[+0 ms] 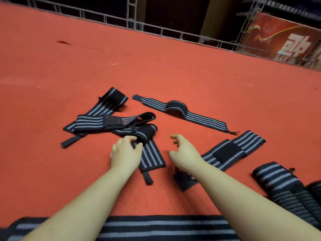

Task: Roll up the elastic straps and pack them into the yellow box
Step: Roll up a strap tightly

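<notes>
Several black elastic straps with grey stripes lie spread on a red carpet (52, 84). My left hand (125, 151) pinches the folded end of one strap (152, 157) between thumb and fingers; that strap runs toward me and ends in a black tab. A tangled pile of straps (104, 120) lies just beyond it. My right hand (184, 150) hovers with fingers loosely curled and holds nothing. A flat strap (231, 150) lies to its right, partly under my forearm. A long strap with a hump (177, 108) lies farther off. The yellow box is not in view.
Rolled straps (274, 176) sit at the right edge. Another striped strap (156, 228) stretches along the bottom under my forearms. A metal truss rail (156, 30) borders the carpet's far side, with a red banner (286, 39) at the back right.
</notes>
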The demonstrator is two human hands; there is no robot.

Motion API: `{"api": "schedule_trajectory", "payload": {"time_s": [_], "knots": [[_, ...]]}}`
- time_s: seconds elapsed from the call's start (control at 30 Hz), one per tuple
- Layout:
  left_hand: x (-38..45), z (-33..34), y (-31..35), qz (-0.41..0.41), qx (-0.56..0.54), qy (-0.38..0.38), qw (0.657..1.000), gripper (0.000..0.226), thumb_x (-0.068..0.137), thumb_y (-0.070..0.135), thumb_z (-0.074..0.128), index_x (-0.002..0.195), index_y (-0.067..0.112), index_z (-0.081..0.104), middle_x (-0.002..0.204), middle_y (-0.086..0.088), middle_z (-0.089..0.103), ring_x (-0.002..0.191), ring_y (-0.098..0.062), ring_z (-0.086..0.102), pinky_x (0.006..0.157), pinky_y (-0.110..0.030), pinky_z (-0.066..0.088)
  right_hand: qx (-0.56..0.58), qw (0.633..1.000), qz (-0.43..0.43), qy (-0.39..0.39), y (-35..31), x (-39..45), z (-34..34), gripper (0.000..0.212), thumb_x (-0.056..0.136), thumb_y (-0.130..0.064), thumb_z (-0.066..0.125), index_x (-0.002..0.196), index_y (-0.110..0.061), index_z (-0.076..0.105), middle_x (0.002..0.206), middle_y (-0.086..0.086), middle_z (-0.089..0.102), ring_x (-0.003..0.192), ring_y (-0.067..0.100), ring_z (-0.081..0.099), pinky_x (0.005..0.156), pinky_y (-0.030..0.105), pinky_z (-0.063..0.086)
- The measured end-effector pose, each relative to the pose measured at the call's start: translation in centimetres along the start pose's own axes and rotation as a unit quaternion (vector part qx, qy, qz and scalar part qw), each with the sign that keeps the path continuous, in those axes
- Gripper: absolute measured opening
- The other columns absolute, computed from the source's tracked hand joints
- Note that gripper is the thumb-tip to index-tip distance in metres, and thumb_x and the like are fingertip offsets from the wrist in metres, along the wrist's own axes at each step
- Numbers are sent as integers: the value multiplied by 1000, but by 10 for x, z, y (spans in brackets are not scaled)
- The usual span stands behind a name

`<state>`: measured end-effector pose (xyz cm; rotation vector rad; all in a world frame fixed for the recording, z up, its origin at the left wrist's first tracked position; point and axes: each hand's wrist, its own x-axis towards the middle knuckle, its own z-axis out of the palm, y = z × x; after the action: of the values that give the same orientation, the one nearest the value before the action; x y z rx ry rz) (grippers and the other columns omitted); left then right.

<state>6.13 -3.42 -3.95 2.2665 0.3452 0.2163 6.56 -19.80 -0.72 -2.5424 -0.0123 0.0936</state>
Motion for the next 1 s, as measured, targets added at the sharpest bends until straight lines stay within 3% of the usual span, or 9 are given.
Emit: {"api": "schedule_trajectory", "payload": {"time_s": [0.1, 0.27, 0.47, 0.57, 0.67, 0.77, 0.87, 0.93, 1.0], "knots": [[24, -12, -20, -42, 5, 30, 999, 35, 89, 32, 55, 121, 20, 54, 128, -11, 51, 123, -31, 41, 104, -37, 30, 57, 998, -9, -6, -19, 27, 23, 51, 87, -16, 57, 135, -17, 43, 134, 8, 49, 123, 20, 48, 101, 26, 36], [63, -23, -37, -60, -18, 96, 993, 40, 89, 30, 58, 127, 18, 50, 136, -10, 44, 129, -31, 34, 106, -39, 25, 157, 985, -13, 75, -41, 74, 45, 58, 88, -34, 61, 139, -18, 38, 140, 2, 44, 127, 16, 43, 105, 26, 33], [106, -23, -47, -74, 62, 50, 994, 67, 87, 41, 58, 144, 20, 30, 148, -5, 34, 134, -30, 30, 109, -41, 23, 103, 992, 65, 25, -63, 124, 46, 74, 83, -22, 65, 146, -17, 27, 137, 7, 50, 125, 25, 49, 98, 30, 38], [119, -23, -53, -65, 149, 21, 986, 81, 83, 49, 60, 148, 27, 18, 150, 1, 27, 133, -30, 30, 108, -42, 26, 69, 996, 43, 28, -69, 134, 54, 38, 81, -10, 61, 117, -21, 54, 118, 3, 63, 109, 23, 58, 85, 26, 42], [127, -24, -54, -78, 144, 20, 986, 73, 83, 47, 61, 146, 32, 26, 147, 3, 29, 131, -29, 32, 106, -43, 28, 61, 996, -24, 53, -74, 126, 61, 22, 81, -4, 55, 78, -25, 48, 94, -2, 61, 89, 22, 57, 72, 25, 37], [132, -26, -61, -96, 28, 75, 992, 43, 91, 29, 51, 134, 31, 49, 139, -2, 45, 126, -29, 42, 102, -41, 34, 62, 993, -73, 69, -78, 104, 62, 21, 80, -10, 54, 79, -27, 42, 94, 0, 59, 88, 25, 55, 78, 34, 43], [125, -34, -64, -87, -108, 124, 983, 25, 96, 23, 44, 102, 10, 66, 99, -13, 64, 99, -33, 55, 76, -35, 39, 120, 986, -85, 85, -79, 79, 54, 21, 82, -13, 51, 76, -27, 36, 76, 0, 59, 78, 30, 57, 73, 39, 46], [109, -44, -56, -76, -176, 138, 972, 31, 97, 23, 43, 73, 6, 52, 67, -8, 50, 73, -27, 48, 58, -34, 29, 197, 972, -81, 95, -81, 60, 44, 19, 86, -14, 49, 78, -25, 35, 66, 3, 58, 62, 28, 55, 63, 35, 46], [84, -56, -43, -47, -219, 145, 964, 38, 97, 24, 44, 62, 12, 36, 59, -1, 35, 62, -20, 36, 53, -34, 24, 262, 955, -63, 125, -80, 42, 35, 20, 86, -10, 46, 78, -24, 36, 65, 1, 53, 57, 20, 50, 60, 31, 43]]}}
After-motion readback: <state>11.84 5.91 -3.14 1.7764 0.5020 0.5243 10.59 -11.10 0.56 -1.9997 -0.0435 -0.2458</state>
